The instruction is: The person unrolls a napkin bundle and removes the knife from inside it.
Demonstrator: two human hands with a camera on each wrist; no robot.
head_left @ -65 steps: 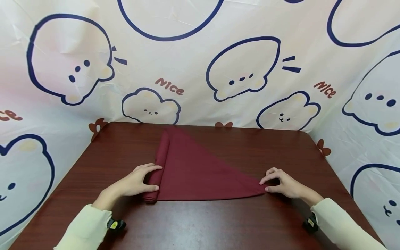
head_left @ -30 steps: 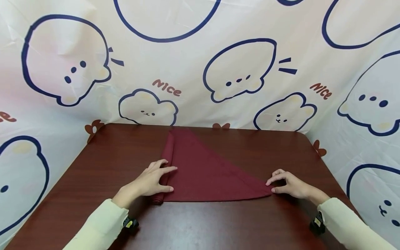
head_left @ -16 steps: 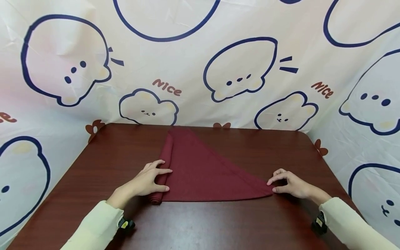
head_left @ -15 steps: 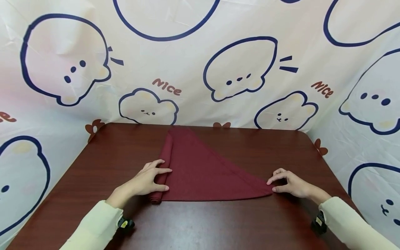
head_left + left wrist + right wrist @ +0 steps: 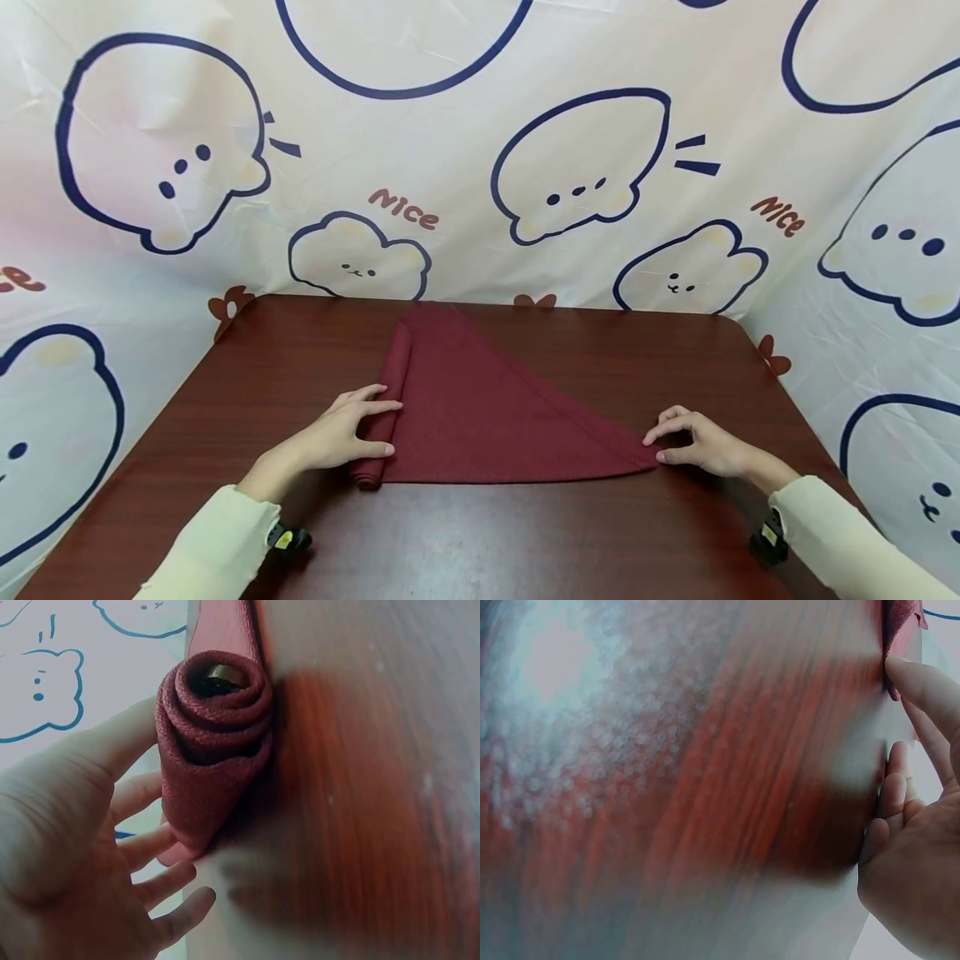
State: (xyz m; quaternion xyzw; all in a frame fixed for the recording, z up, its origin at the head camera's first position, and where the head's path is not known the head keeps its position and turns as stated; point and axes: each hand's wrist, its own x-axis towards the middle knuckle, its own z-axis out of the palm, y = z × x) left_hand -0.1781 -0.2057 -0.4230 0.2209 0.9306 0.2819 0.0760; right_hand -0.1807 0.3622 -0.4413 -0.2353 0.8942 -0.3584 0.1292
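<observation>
A dark red cloth lies spread as a triangle on the table, its left side wound into a roll. Across that roll lies my left hand, fingertips over the top and thumb near the front end. The left wrist view shows the layered end of the roll, with something dark and brass-coloured in its hollow. My right hand pinches the cloth's pointed right corner between thumb and index finger. In the right wrist view the thumb meets the cloth edge; the index fingertip's contact is hidden.
The brown wooden table reaches back to a white curtain with blue cartoon outlines, which also hangs at both sides. Black wrist devices sit at both sleeves. Light glares off the table's front.
Over two seconds the right hand and the corner shift slightly right. The left hand and roll go right, then come back left during the last second, with the fingers still on the roll.
</observation>
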